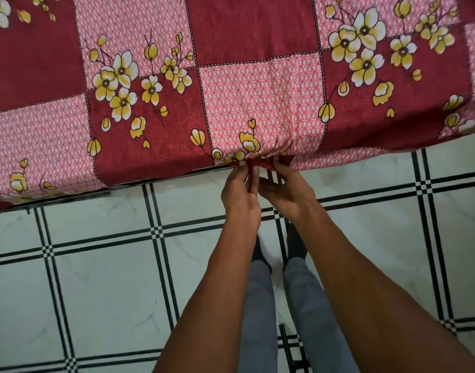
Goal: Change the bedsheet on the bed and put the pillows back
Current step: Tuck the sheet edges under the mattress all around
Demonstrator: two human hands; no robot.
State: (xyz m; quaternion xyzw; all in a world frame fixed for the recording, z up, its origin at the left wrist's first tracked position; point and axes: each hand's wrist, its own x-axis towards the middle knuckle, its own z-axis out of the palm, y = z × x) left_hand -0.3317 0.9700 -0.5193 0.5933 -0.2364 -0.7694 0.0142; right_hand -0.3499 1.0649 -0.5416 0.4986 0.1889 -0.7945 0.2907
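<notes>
White tiled floor [102, 265] with black grid lines is running under the bed edge, and the red-pink floral bedsheet [258, 84] is lying spread over the bed. Left hand [240, 196] and right hand [284, 191] are pinching its bunched hem at the near edge, fingers curled, touching each other. Sheet looks mostly on; tucking is pending, 0 pillows showing.

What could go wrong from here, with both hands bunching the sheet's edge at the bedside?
Left hand and right hand pinch one gathered spot of the bedsheet; pulling there may leave puckers fanning across the top. To the left, the dark bed frame shows below the hem, so coverage may end uneven.
</notes>
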